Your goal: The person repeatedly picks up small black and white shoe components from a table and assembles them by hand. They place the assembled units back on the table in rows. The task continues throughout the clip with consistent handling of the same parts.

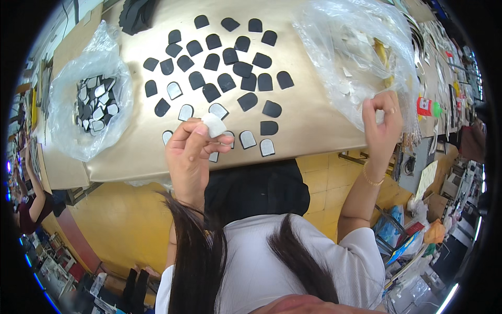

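My left hand pinches a small white arch-shaped piece between thumb and fingers, above the table's near edge. Close around it lie several arch-shaped pieces with white faces and dark edges, such as one white-faced piece. Farther back, many black arch-shaped pieces are scattered, a few overlapping. Over at the right, my right hand is closed with its fingers curled, beside a large clear plastic bag. Whatever its fingers may hold is hidden.
An open plastic bag at the left contains many black and white pieces. Dark fabric lies at the far left. A small red bottle with a green cap stands right of my right hand. The table's near edge runs before me.
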The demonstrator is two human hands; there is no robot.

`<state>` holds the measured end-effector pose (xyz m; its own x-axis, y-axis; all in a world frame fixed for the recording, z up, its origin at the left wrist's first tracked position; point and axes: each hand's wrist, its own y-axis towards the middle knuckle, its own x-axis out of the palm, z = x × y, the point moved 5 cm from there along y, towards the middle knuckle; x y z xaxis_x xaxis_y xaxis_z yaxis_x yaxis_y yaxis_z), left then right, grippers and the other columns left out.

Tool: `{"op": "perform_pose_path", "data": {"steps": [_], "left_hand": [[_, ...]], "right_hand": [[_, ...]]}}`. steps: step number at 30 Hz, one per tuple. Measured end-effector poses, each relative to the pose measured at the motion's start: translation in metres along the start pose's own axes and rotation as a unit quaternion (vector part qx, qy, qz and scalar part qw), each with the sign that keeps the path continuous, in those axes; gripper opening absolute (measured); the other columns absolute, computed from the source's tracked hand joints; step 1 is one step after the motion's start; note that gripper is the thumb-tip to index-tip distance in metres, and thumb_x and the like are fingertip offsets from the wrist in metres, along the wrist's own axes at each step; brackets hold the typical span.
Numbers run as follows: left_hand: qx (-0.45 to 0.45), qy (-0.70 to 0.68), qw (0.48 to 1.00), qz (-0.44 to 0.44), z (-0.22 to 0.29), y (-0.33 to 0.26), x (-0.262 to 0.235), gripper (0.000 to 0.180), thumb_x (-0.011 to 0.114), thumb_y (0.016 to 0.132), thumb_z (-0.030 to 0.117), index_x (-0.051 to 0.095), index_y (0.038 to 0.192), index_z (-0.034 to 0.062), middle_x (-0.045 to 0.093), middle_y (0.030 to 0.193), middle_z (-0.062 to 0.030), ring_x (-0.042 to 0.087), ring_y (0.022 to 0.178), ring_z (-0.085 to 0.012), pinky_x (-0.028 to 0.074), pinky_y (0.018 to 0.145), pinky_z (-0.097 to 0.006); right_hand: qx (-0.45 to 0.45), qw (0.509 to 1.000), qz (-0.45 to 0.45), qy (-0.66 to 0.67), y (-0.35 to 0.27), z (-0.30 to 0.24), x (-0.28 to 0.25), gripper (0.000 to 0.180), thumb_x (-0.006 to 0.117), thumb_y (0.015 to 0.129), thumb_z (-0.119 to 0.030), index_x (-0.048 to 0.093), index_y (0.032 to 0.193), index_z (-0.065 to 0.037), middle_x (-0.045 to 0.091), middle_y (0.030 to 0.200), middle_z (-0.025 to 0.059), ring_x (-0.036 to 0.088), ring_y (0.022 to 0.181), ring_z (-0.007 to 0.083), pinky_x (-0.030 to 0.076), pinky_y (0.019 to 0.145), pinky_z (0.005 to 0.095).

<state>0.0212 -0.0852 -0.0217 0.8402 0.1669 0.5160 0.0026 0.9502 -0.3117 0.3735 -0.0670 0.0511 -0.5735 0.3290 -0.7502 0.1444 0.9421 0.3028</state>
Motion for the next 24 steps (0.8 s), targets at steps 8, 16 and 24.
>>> {"op": "perform_pose_path", "data": {"steps": [8, 16, 24], "left_hand": [[-0.14, -0.032, 0.988, -0.06, -0.03, -0.009, 0.025, 0.022, 0.058, 0.102, 0.022, 0.061, 0.098, 0.0015, 0.069, 0.084, -0.0136, 0.069, 0.064, -0.0222, 0.058, 0.054, -0.029], [-0.25, -0.03, 0.952, -0.175, -0.033, -0.021, 0.035, 0.021, 0.058, 0.104, 0.022, 0.063, 0.098, 0.0026, 0.066, 0.081, -0.0061, 0.065, 0.061, -0.0115, 0.051, 0.052, -0.022], [-0.253, -0.093, 0.954, -0.131, -0.025, -0.021, 0.021, 0.021, 0.059, 0.104, 0.021, 0.064, 0.101, 0.0002, 0.066, 0.087, -0.0062, 0.066, 0.066, -0.0116, 0.054, 0.056, -0.024]], "right_hand": [[0.231, 0.962, -0.056, -0.135, 0.005, 0.014, -0.022, 0.027, 0.081, 0.078, -0.01, 0.071, 0.103, -0.005, 0.069, 0.095, 0.0103, 0.065, 0.079, 0.0166, 0.051, 0.063, 0.0313], [-0.226, 0.87, -0.371, 0.235, -0.01, -0.118, 0.088, 0.032, 0.083, 0.075, -0.009, 0.076, 0.106, -0.009, 0.064, 0.114, 0.006, 0.064, 0.089, 0.0196, 0.052, 0.072, 0.0316], [-0.164, 0.862, -0.386, 0.285, 0.015, -0.137, 0.121, 0.015, 0.077, 0.082, -0.005, 0.073, 0.096, -0.005, 0.068, 0.092, 0.0072, 0.066, 0.079, 0.0204, 0.052, 0.068, 0.0315]]}}
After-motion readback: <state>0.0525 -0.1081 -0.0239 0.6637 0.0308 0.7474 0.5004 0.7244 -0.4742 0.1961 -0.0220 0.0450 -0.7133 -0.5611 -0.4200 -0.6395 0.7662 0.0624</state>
